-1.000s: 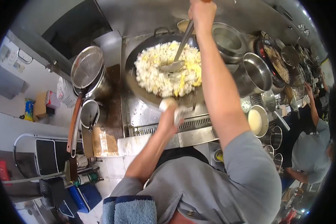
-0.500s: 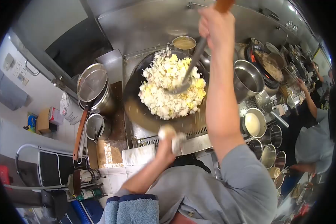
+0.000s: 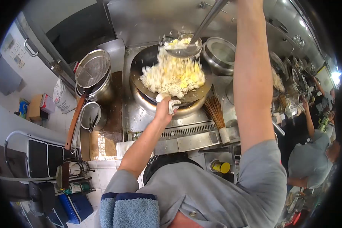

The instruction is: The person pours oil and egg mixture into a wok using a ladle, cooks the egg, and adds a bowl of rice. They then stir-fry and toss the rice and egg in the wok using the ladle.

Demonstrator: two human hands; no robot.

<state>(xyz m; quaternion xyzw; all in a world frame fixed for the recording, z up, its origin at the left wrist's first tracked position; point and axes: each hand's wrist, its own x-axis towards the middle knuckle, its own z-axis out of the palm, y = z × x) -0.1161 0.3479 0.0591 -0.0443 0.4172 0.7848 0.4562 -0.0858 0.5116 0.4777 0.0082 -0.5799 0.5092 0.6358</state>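
My left hand (image 3: pixel 164 109) is closed on the near edge of a big dark wok (image 3: pixel 137 72), with a folded white cloth (image 3: pixel 173 106) in its grip. The wok tilts over the burner, and fried rice (image 3: pixel 171 74) with yellow egg pieces tumbles in it, blurred by motion. Above the far rim hangs a large metal ladle (image 3: pixel 184 52) with some rice in its bowl. Its handle runs up past the top edge toward my raised right arm (image 3: pixel 253 72); the right hand itself is cut off there, its fingers hidden.
Right of the wok lie a bamboo brush (image 3: pixel 216 112) and a steel pot (image 3: pixel 219 55). To the left, a mesh strainer (image 3: pixel 93 68) rests on a pot, beside a small steel pot (image 3: pixel 91 114). A co-worker (image 3: pixel 311 155) stands at the far right.
The ladle has lifted from the rice to above the far rim, and my right hand has risen out of view. My left hand has moved up onto the wok's edge; the rice is now tossed.
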